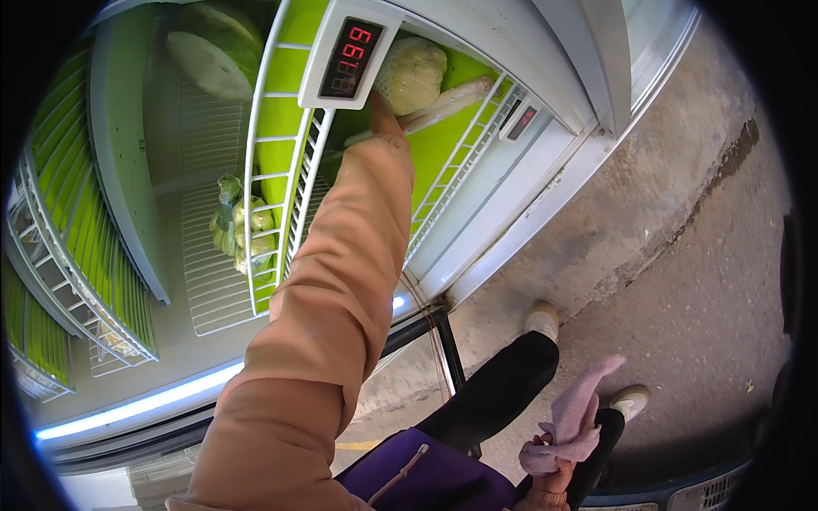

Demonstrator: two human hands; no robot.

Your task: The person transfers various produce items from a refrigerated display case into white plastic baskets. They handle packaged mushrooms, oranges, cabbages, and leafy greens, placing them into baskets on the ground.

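My left arm, in a tan sleeve, reaches into a refrigerated display cabinet. Only the wrist and part of my left hand show; the fingers are hidden behind a price display and a pale round vegetable. That vegetable, which looks like a wrapped cauliflower, sits on a green-lined wire shelf. Beside it lies a long, pale wrapped vegetable, close to my wrist. Low by my leg, my right hand grips a bunched pink cloth, whose loose end sticks out away from me.
A white-cased digital display overhangs the shelf's wire front rail. A cut winter melon and bagged vegetables sit on other racks. A lit strip runs along the cabinet. Near my feet, the concrete floor has a ledge; a crate stands close by.
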